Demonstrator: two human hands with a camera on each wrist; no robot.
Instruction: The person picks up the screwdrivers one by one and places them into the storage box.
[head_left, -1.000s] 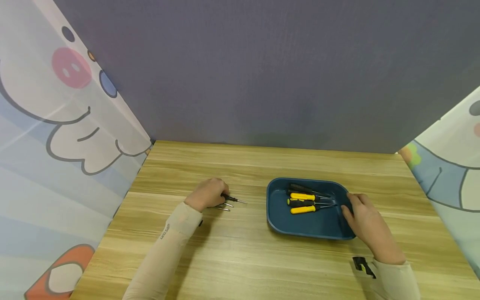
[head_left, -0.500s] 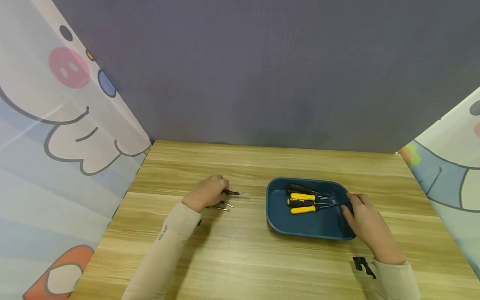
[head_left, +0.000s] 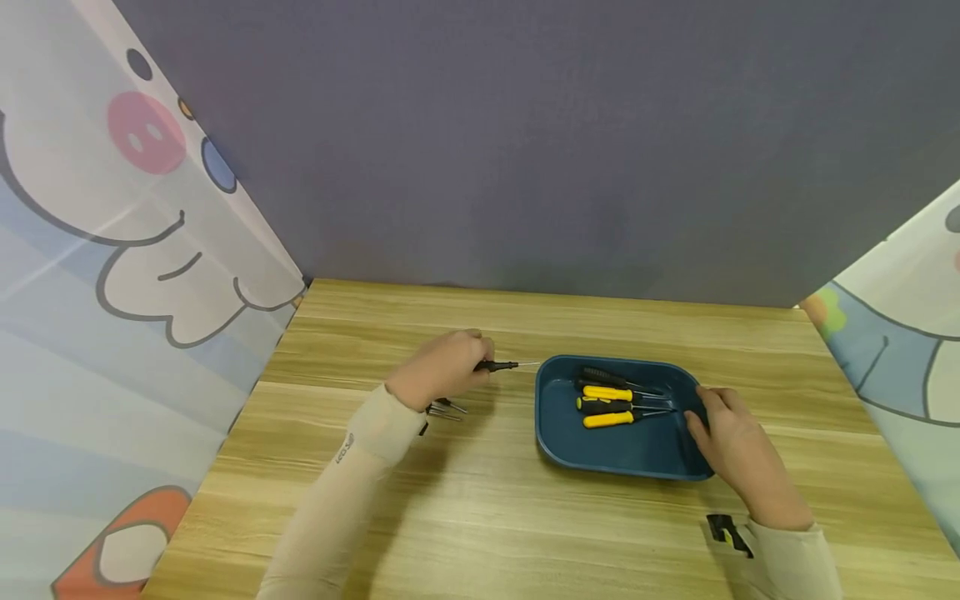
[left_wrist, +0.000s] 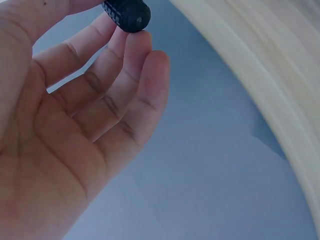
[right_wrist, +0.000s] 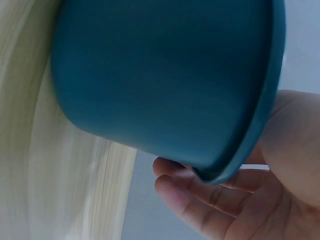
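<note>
In the head view my left hand (head_left: 447, 367) pinches the handle of a black screwdriver (head_left: 498, 366). Its thin shaft points right, the tip close to the left rim of the blue tray (head_left: 622, 454). The left wrist view shows the dark handle end (left_wrist: 129, 15) between thumb and fingertips, the palm bare below it. My right hand (head_left: 737, 446) grips the tray's right rim, thumb inside. From the right wrist, fingers (right_wrist: 200, 202) curl under the tray's lip (right_wrist: 220, 172). Inside the tray lie yellow-handled screwdrivers (head_left: 609, 420) and black-handled ones (head_left: 600, 406), shafts to the right.
More screwdrivers (head_left: 447, 410) lie on the wooden table (head_left: 480, 508) beneath my left forearm, mostly hidden by it; only their shafts stick out. A grey panel (head_left: 525, 150) stands along the table's far edge. Printed curtains (head_left: 172, 400) hang at both sides.
The left hand has lifted the black screwdriver away from the others and carried it right and farther back, toward the tray. The right hand and tray have stayed in place.
</note>
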